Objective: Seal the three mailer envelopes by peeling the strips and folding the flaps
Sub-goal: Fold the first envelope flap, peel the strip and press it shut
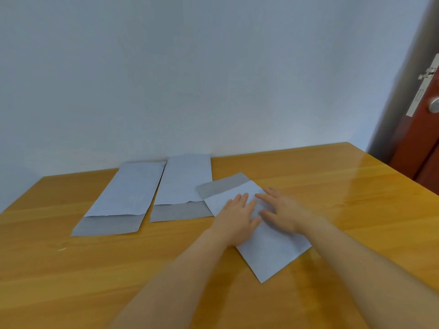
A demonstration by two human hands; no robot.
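Three pale blue-grey mailer envelopes lie flat on a wooden table (pixel 332 186). The left envelope (pixel 126 191) and the middle envelope (pixel 183 181) lie side by side, their darker grey flaps open toward me. The right envelope (pixel 273 252) lies at an angle, its grey flap (pixel 221 186) open and pointing away to the left. My left hand (pixel 237 217) rests flat on this envelope with straight fingers. My right hand (pixel 282 210) lies flat on it just beside, fingers spread and pointing left.
A plain light wall stands right behind the table's far edge. A reddish-brown door (pixel 418 129) with a metal knob and lock plate is at the right. A small pale mark (pixel 61 249) lies on the table at the left.
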